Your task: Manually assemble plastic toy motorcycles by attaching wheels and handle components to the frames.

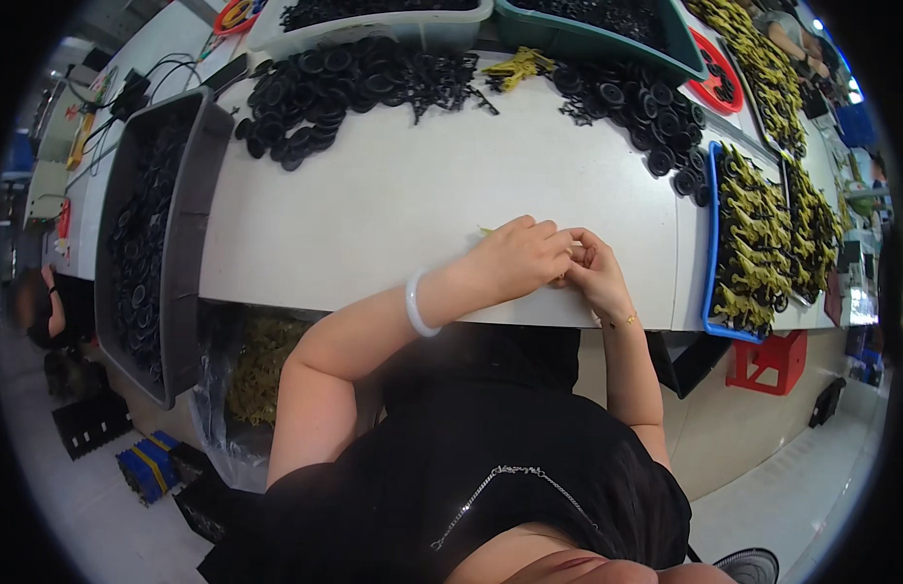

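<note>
My left hand (521, 259), with a pale bangle (419, 304) on its wrist, is closed near the front edge of the white table (373, 214). The tip of a yellow-green plastic part (485, 232) pokes out past its knuckles; the rest of that part is hidden by the hand. Against its fingertips, my right hand (599, 276) is closed in a pinch. Whatever lies between the right fingers is too small and covered to name. Ahead of both hands lie piles of black plastic wheels (320, 92) (656, 112) and a few yellow-green parts (518, 68).
A grey bin (184, 253) of black wheels stands at the left. Two tubs, one whitish (451, 31) and one green (607, 54), hold black parts at the back. On the right, a blue tray (712, 243) carries rows of yellow-green and black assemblies. A red stool (771, 365) stands below.
</note>
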Demonstrator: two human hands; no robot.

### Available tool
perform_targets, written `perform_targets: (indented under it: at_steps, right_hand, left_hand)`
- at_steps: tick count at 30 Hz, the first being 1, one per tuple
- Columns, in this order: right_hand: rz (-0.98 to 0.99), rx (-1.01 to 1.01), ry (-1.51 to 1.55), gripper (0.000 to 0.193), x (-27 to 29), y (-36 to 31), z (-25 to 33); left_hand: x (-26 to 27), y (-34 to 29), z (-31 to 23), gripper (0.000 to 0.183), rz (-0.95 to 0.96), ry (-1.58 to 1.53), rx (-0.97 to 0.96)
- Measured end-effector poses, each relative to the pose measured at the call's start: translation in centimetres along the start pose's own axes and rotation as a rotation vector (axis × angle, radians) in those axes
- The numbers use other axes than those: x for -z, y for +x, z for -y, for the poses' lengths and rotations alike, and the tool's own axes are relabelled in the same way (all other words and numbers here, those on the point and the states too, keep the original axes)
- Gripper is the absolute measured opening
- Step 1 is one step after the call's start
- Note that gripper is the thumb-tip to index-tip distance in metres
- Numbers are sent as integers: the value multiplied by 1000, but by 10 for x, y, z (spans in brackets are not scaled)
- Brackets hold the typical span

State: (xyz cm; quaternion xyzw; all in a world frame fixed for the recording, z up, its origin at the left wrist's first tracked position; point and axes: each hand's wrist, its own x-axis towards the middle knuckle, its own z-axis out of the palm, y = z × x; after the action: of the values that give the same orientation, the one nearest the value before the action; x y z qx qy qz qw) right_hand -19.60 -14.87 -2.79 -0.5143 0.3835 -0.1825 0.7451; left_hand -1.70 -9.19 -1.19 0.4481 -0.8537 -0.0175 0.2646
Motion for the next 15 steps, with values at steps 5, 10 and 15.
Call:
perform_targets:
  at_steps: [5,10,15]
  right_hand:
    - [-17,1,20,22,-2,-3,-6]
    - [-234,83,-40,24,33,-14,2]
    - [-246,87,-31,25,92,1,13]
  left_hand:
    - [7,-14,7,3,-167,-139,-133]
    - [92,-53,40,9,-875,-113,510]
    - [104,-171,111,12,-985,-571,1072]
